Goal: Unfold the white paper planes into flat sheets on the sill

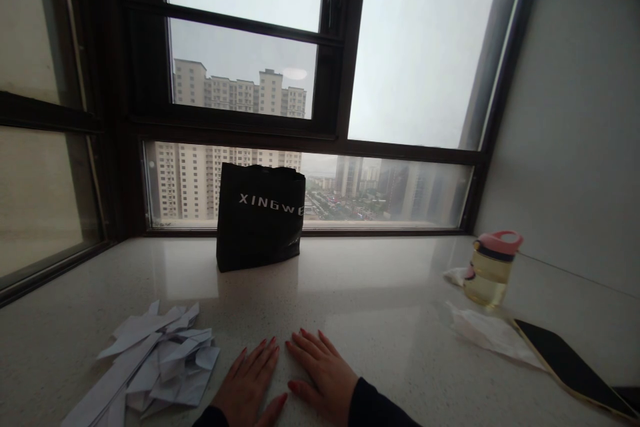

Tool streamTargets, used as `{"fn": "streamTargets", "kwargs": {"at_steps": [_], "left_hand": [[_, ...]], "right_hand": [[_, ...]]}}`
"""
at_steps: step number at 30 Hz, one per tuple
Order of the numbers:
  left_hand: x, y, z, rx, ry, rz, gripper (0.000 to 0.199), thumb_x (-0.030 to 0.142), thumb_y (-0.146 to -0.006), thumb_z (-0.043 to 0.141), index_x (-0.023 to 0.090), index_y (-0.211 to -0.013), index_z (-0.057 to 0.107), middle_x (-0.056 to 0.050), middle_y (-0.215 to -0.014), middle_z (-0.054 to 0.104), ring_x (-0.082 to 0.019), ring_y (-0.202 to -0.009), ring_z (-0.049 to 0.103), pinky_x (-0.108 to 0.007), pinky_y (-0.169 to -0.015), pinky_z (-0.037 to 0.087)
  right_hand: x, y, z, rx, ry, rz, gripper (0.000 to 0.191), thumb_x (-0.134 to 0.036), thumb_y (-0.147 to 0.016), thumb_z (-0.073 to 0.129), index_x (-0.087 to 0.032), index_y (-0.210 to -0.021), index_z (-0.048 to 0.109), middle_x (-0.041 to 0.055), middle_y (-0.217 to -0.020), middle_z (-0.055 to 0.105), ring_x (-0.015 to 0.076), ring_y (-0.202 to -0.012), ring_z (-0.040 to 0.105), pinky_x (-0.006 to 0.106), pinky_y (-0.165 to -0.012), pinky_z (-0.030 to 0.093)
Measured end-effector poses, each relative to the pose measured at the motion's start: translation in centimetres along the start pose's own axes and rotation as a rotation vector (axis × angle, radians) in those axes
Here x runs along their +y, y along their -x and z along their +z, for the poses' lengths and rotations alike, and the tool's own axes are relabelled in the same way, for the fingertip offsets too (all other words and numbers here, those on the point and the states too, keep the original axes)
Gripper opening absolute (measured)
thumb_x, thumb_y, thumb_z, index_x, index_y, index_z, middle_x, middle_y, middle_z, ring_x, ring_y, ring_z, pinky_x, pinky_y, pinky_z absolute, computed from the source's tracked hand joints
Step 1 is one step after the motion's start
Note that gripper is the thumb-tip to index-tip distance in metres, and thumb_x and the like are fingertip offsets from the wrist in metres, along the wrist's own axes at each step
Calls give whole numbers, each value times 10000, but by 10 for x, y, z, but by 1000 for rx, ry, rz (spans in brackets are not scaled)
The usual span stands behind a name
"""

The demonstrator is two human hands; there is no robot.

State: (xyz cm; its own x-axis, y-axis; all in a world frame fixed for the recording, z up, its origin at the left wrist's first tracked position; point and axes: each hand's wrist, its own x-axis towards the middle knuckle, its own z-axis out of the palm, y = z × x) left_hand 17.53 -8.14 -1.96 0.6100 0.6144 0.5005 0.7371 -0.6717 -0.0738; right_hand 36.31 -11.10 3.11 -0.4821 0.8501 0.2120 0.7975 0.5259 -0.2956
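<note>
Left hand: one, palm down on the counter (380, 327), fingers extended, thumb spread; the left hand (249, 380) grips nothing.
Right hand: one, also laid flat with thumb out; the right hand (325, 370) grips nothing, and both seem simply rested there.
Paper heap: one heap of white folded paper strips (167, 360), toward the counter's left edge, just beside the left hand and apart from it; too overlapped to count, it looks loosely piled rather than sorted.
Black bag: one black bag (260, 230), near the far edge, left of middle, upright on its base, probably held up by stiff sides or contents; the inside is hidden.
Bottle: one pink-lidded bottle (490, 273), near the far right corner, upright, probably to keep its pale liquid settled.
Tissues: two white pieces, one tissue (455, 275) by the bottle, another tissue (490, 332) nearer.
Tablet: one dark-screened tablet or phone (570, 360), flat toward the right edge, touching the nearer tissue.
</note>
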Motion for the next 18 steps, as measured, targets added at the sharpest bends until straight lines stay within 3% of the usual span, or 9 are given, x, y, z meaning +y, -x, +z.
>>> {"fn": "streamTargets", "kwargs": {"at_steps": [18], "left_hand": [[-1,1,2,20,6,5,535,533,-774,257,195,-1147,437,-51,-1199,445,-196,-1097,374,-344,-906,279]], "right_hand": [[0,1,-3,-18,-19,-17,521,-511,-803,294,-255,-1255,257,37,-1279,326,206,-1174,239,391,-966,114]]}}
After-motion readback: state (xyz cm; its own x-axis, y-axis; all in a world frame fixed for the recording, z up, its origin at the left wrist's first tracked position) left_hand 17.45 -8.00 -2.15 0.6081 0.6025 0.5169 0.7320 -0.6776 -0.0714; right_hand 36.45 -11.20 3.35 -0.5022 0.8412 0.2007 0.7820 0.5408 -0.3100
